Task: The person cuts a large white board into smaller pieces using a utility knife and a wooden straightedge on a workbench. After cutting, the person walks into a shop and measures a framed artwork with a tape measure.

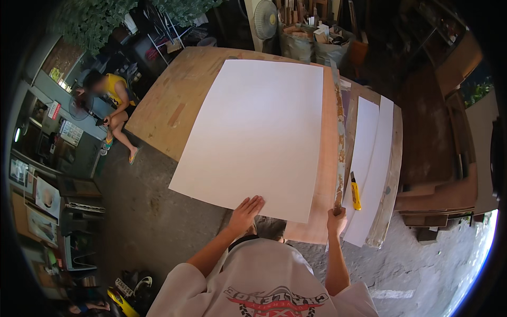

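A large white sheet lies over the wooden table, its near left corner reaching past the table's edge. My left hand rests flat on the sheet's near edge, fingers stretched out. To the right, my right hand is closed round the near end of a long, narrow, worn strip with peeling patches. This strip runs away from me beside a reddish-brown board partly under the sheet. Just right of my right hand, a yellow utility knife lies on long white offcuts.
The wooden tabletop extends far left. A person in a yellow top sits beyond its left edge, near a fan. Behind the table stand another fan and sacks of scraps. Dark wooden furniture is on the right.
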A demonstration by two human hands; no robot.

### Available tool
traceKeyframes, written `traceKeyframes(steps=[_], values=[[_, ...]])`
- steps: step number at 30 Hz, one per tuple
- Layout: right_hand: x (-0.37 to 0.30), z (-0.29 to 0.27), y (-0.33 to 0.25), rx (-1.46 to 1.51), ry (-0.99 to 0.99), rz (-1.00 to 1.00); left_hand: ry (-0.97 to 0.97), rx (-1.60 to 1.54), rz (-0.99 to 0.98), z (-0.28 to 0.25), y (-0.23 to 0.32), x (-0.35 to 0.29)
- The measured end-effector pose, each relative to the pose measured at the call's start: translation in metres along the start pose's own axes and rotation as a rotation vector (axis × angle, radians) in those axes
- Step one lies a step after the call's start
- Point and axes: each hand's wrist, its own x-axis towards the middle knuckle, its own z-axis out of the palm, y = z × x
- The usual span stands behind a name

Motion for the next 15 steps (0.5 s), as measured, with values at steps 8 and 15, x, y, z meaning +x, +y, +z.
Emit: traceKeyframes(steps=[8, 15], values=[[-0.008, 0.019, -0.016, -0.016, -0.034, 0.023, 0.419, -0.033, -0.096, -0.117, -0.028, 0.083], [-0.006, 0.006, -0.038, -0.032, 0.093, -0.339, 0.465, 0.024, -0.357, -0.260, -0.076, 0.187]])
